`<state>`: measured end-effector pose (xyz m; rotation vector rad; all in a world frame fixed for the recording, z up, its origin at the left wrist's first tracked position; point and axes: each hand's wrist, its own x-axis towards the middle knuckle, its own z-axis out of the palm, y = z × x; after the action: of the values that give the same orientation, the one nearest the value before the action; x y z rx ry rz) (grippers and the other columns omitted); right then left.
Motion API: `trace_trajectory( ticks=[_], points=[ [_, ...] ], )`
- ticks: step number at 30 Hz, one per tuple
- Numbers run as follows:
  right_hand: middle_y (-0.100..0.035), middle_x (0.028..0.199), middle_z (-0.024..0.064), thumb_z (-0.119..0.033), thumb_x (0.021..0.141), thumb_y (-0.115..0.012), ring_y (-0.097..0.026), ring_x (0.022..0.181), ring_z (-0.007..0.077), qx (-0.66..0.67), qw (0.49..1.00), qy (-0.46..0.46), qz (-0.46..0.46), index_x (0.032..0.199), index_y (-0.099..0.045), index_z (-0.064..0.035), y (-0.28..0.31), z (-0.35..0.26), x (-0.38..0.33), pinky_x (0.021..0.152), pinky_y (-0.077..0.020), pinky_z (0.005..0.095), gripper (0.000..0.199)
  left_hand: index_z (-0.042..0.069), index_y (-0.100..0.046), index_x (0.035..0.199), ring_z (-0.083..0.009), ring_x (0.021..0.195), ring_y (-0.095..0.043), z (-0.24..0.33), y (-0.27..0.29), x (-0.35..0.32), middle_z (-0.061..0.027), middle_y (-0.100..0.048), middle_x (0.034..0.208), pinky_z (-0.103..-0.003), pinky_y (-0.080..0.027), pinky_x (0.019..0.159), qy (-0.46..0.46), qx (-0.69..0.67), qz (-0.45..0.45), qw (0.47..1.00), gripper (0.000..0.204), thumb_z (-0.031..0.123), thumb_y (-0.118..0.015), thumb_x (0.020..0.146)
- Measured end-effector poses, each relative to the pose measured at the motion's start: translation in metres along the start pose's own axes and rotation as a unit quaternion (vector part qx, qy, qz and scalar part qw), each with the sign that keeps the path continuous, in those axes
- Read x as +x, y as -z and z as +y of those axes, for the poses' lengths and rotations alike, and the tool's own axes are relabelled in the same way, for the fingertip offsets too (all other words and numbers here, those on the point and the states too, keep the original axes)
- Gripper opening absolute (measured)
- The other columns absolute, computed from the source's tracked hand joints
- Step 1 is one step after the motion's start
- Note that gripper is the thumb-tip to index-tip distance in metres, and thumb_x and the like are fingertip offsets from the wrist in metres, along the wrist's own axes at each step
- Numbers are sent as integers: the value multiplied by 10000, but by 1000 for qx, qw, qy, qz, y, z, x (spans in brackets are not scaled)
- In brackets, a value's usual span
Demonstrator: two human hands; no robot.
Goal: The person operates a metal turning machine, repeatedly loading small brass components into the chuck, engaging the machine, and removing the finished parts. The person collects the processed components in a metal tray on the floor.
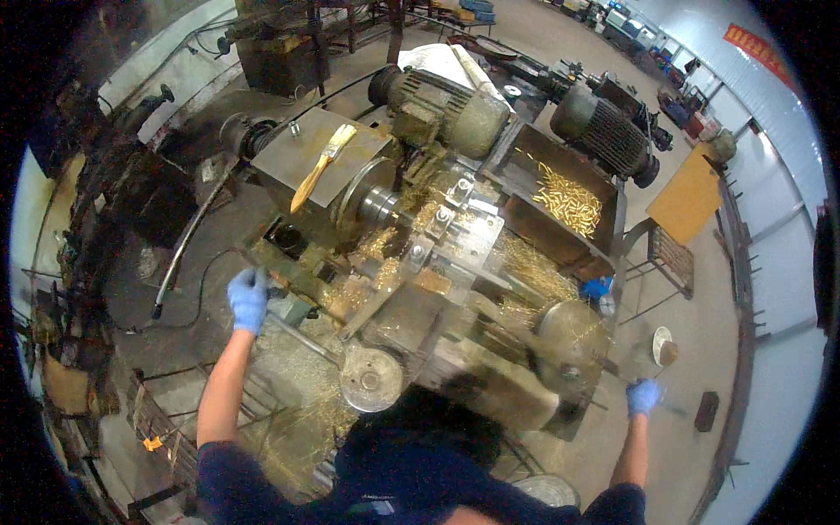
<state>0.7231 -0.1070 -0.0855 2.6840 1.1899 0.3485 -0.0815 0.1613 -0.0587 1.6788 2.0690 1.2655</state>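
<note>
My left hand (248, 302), in a blue glove, is closed around the outer end of a metal lever (306, 341). That lever runs to a round metal hub (372, 378) on the front of a small lathe. Off to the right, my right hand (643, 397), also gloved in blue, is closed on the thin handle of a large round handwheel (573, 346); its fingers are small and partly hidden. Between my hands lies the tool slide (451, 232) with its clamped blocks, facing the spindle chuck (378, 203). Brass chips cover the bed around it.
A wood-handled brush (321, 166) lies on the headstock (302, 149). Behind the slide, a metal tray (512, 206) holds many small brass parts (569, 199). Two electric motors (446, 109) stand at the back. A tan board (687, 197) and a white bowl (662, 338) are at right.
</note>
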Motion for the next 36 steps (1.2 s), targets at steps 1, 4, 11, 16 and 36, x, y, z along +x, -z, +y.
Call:
trace_trajectory(
  ticks=[1, 4, 11, 16, 36],
  points=[
    [-628, 757, 172, -282, 657, -642, -595, 732, 348, 2, 1000, -13, -15, 734, -674, -78, 0, 1, -16, 686, -457, 444, 220, -40, -560, 674, -133, 475, -464, -25, -16, 16, -121, -516, 526, -328, -374, 472, -25, 38, -1, 999, 309, 233, -602, 813],
    [-626, 707, 165, -336, 664, -638, -611, 650, 329, 6, 995, -31, -92, 757, -665, -69, 23, -9, -69, 608, -486, 411, 284, -59, -607, 750, -152, 558, -534, -21, -34, 39, -131, -605, 631, -316, -429, 560, 66, -71, -55, 994, 281, 216, -616, 807],
    [-607, 648, 196, -368, 652, -653, -597, 591, 355, 90, 987, -108, -83, 696, -645, -34, 49, -46, -169, 573, -466, 423, 337, -48, -643, 820, -204, 611, -599, -28, -39, 52, -160, -650, 723, -315, -458, 616, 80, -27, -65, 994, 278, 229, -634, 792],
    [-606, 639, 191, -373, 656, -669, -605, 605, 348, 131, 984, -85, -81, 690, -641, -34, 45, -44, -178, 580, -470, 416, 342, -28, -622, 751, -149, 498, -484, -18, -34, 52, -89, -578, 595, -310, -407, 511, 75, 19, -41, 996, 293, 261, -657, 786],
    [-593, 994, 148, -378, 651, -677, -519, 994, 314, 130, 969, 117, 176, 1039, -604, -91, 43, -97, -37, 921, -353, 428, 488, -34, -578, 1074, -207, 841, -618, -71, -8, 38, -135, -651, 963, -327, -468, 746, 21, -45, -173, 984, 428, 324, -576, 838]
  ],
)
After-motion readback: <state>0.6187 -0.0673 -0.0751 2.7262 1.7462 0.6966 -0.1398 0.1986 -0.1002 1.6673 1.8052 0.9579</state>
